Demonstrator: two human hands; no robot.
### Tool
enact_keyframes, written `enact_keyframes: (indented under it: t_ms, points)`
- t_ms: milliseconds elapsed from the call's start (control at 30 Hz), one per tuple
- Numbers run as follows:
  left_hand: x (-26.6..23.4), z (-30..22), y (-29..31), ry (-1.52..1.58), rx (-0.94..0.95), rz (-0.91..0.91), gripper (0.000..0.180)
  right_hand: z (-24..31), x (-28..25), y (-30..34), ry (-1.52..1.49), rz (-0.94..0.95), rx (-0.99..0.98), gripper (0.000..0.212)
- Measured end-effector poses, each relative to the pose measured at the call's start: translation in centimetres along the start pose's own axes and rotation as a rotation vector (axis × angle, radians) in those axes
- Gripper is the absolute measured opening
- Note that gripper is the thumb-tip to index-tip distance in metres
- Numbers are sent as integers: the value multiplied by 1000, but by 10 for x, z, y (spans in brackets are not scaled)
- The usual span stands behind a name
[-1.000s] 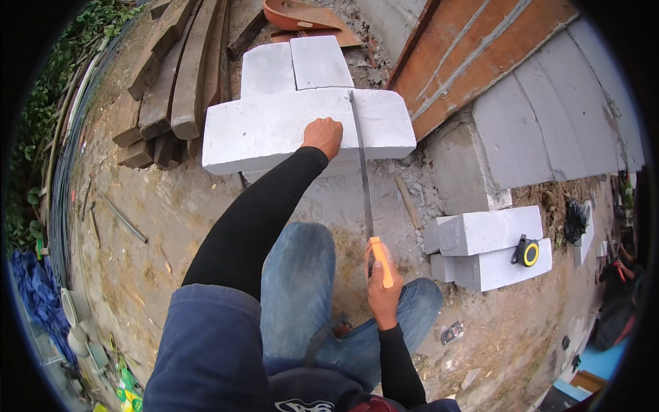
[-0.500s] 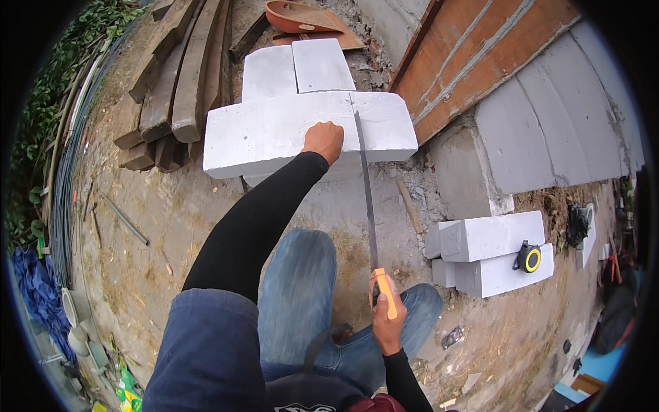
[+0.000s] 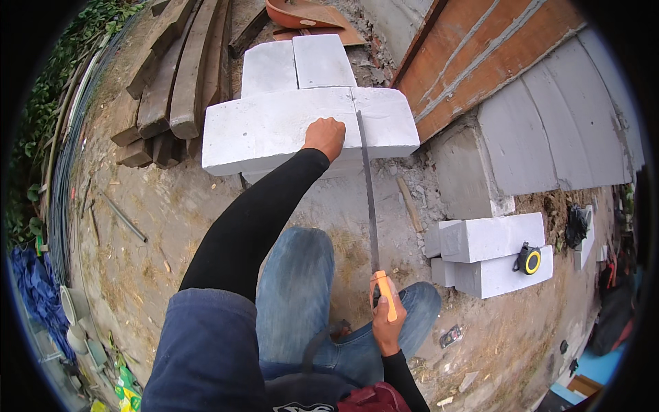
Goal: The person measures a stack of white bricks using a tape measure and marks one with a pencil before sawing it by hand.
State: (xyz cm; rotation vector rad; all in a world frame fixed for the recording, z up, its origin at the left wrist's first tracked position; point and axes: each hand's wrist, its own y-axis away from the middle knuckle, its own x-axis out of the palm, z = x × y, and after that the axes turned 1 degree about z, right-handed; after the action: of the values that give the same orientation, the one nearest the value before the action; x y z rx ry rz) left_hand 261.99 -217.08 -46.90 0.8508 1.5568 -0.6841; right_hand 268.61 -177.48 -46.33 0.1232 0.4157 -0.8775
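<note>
A long white block [image 3: 274, 130] lies crosswise in front of me, with a thin dark cut line running back across its top right of the middle. My left hand [image 3: 324, 137] rests on the block's top, closed in a fist, just left of the cut. An orange-handled handsaw [image 3: 371, 206] is in my right hand [image 3: 389, 328], whose fingers wrap round the grip close to my right knee. The blade points away from me, its far end lying over the block in line with the cut. Two more white blocks [image 3: 325, 62] sit directly behind.
Stacked timber beams [image 3: 189, 89] lie at the far left. To the right, a yellow-and-black tape measure [image 3: 528, 259] leans on stacked white blocks [image 3: 501, 237]. A brown wooden board [image 3: 473, 55] and a grey block wall [image 3: 528, 137] stand beyond. A wooden stick [image 3: 410, 204] lies on the ground.
The saw has slid back slightly towards me relative to the block. My left fist keeps its place on the block, and the view has shifted a little.
</note>
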Motion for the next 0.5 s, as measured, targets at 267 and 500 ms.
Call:
enact_keyframes:
  t_ms: [267,500]
  points:
    - [10,8,1,18,-6,-8,29,21,36,-133,-56,172,244,37]
    - [2,4,3,-34,-2,-41,25,0,0,-7,-22,74,123,39]
